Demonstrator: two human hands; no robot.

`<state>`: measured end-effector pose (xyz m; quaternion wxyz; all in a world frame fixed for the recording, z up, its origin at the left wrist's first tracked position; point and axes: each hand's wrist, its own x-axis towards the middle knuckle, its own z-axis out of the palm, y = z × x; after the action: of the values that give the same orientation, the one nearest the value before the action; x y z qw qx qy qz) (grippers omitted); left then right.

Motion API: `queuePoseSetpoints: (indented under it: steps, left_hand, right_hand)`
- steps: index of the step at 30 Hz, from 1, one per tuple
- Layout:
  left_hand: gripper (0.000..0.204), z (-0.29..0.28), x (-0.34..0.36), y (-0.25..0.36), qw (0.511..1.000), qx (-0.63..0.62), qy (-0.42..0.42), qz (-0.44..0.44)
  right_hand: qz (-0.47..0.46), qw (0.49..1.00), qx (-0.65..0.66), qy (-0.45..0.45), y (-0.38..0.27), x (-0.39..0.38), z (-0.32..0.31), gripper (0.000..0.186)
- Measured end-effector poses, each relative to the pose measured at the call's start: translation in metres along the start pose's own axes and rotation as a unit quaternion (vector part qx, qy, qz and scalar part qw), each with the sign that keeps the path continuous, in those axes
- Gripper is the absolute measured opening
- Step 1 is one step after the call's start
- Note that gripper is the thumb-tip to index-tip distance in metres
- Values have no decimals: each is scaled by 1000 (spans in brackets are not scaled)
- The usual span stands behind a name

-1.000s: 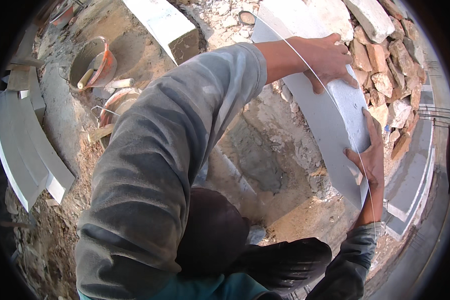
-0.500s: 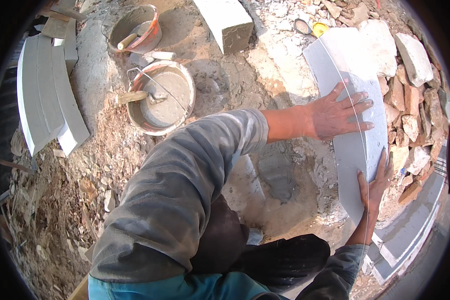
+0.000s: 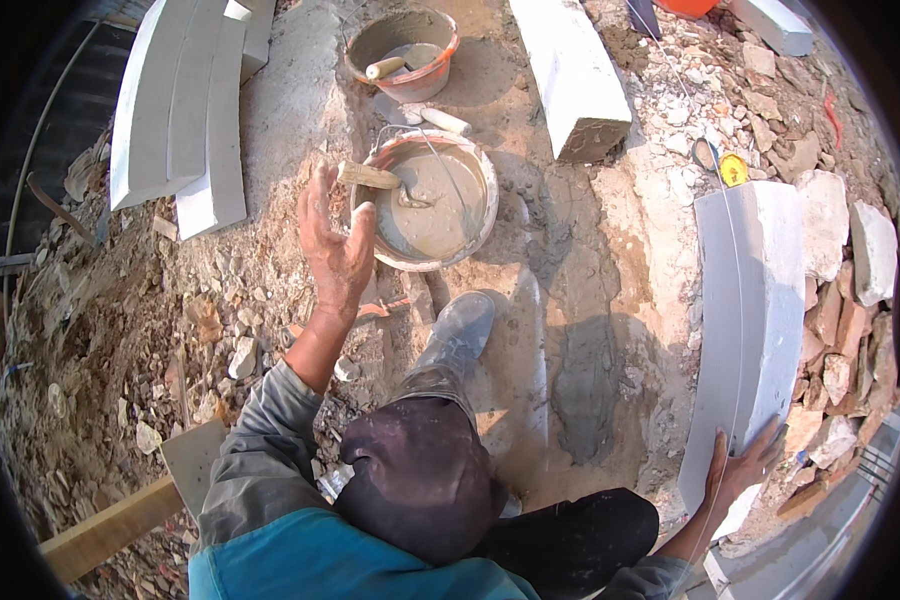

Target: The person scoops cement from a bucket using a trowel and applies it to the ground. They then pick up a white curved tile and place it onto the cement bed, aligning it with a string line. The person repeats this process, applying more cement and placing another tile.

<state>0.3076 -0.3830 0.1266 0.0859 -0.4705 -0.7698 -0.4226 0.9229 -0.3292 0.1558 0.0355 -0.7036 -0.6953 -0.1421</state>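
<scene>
My left hand [image 3: 332,252] is raised at centre left, open and empty, fingers loosely curved beside the wooden trowel handle [image 3: 365,175] over a bucket of grey mortar [image 3: 435,210]. Whether it touches the handle I cannot tell. At the lower right, my right hand [image 3: 740,465] grips the edge of a long grey block [image 3: 720,300], thumb and fingers spread across it. A thin string [image 3: 735,240] runs along this block. Left of it is a strip of wet mortar [image 3: 590,390] on the ground.
A second bucket [image 3: 410,85] with a tool stands at the top. White blocks [image 3: 570,70] lie at top centre and upper left [image 3: 145,130]. Broken stones [image 3: 820,230] line the right side, near a yellow round object [image 3: 732,169]. My boot [image 3: 455,330] is centre, a timber [image 3: 100,530] lower left.
My left hand has left the grey block and swung leftward to the mortar bucket. My right hand stays on the block. The view has shifted, bringing the buckets and my boot into the middle.
</scene>
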Motion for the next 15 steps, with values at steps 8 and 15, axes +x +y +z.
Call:
queuePoseSetpoints:
  steps: [8,15]
  left_hand:
    - [59,23,64,-53,980,-53,51,-185]
    - [63,82,108,-120,933,-217,54,-281]
  right_hand:
    - [4,999,-16,33,-8,-7,-4,102]
    - [57,994,1,92,-30,-25,-8,95]
